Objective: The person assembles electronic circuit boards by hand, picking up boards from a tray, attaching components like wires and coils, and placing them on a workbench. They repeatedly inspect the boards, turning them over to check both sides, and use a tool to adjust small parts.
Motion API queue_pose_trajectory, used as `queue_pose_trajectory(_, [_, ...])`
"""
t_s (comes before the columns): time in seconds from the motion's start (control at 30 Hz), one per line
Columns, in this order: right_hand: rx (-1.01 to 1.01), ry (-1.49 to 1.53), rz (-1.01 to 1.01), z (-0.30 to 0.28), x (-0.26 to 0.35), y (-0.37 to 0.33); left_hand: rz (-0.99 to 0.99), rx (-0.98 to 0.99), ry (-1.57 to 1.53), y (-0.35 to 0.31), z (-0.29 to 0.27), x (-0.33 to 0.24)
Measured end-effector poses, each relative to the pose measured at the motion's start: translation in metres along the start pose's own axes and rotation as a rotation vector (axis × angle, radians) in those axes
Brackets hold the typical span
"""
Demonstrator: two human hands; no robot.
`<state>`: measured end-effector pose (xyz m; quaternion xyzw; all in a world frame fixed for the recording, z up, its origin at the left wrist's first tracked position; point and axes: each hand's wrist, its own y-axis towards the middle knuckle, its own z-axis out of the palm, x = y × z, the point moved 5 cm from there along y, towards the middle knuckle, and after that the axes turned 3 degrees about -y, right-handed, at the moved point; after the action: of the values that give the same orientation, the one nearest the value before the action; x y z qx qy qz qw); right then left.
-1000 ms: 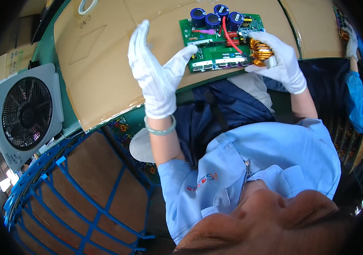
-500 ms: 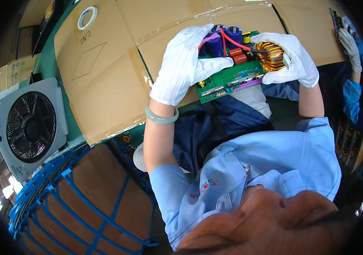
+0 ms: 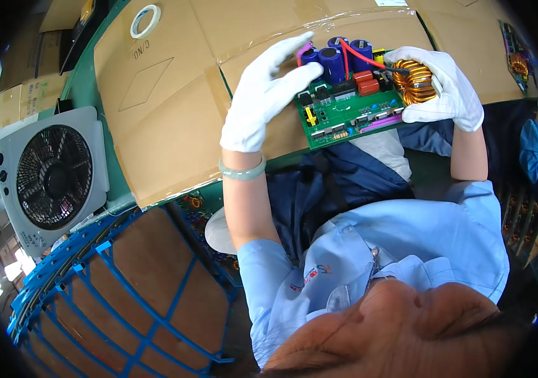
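Note:
A green circuit board [image 3: 346, 114] lies at the front edge of the cardboard, with blue cylindrical capacitors [image 3: 331, 65], red blocks and thick red wires on it. My right hand [image 3: 451, 94], in a white glove, wraps round its right end, thumb and fingers on either side of a copper-wound ring coil [image 3: 415, 83]. My left hand [image 3: 266, 94], gloved likewise, is at the board's left end with thumb and fingers spread apart. Its fingertips are close by the capacitors and a pink-sleeved wire end [image 3: 304, 51]; whether they touch I cannot tell.
Flattened cardboard [image 3: 174, 126] covers the green table. A roll of tape [image 3: 145, 22] lies at the far left, and a grey box fan [image 3: 54, 176] stands at the left edge. Nearer is a blue rack [image 3: 149, 315]. Another board [image 3: 517, 60] is beside a co-worker's gloved hand at right.
My left hand has let go of the board's left end and drawn back left, its fingers opening. My right hand stays at the coil. The whole view has shifted slightly.

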<state>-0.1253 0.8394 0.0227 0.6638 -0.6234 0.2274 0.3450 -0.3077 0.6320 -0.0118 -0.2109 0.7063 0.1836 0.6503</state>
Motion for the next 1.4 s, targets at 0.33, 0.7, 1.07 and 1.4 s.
queue_pose_trajectory(0.33, [-0.016, 0.051, 0.023, -0.003, -0.008, 0.004, 0.076, -0.057, 0.079, -0.012, -0.028, 0.017])
queue_pose_trajectory(0.7, [0.003, 0.022, 0.0, -0.003, -0.004, 0.004, 0.091, -0.032, 0.328, -0.005, 0.002, 0.012])
queue_pose_trajectory(1.07, [-0.033, -0.078, -0.018, -0.003, 0.001, -0.003, -0.114, -0.458, 0.0, -0.036, -0.019, 0.014])
queue_pose_trajectory(1.4, [-0.066, -0.086, -0.005, 0.001, -0.004, -0.006, 0.206, -0.258, 0.749, -0.041, 0.012, -0.018])
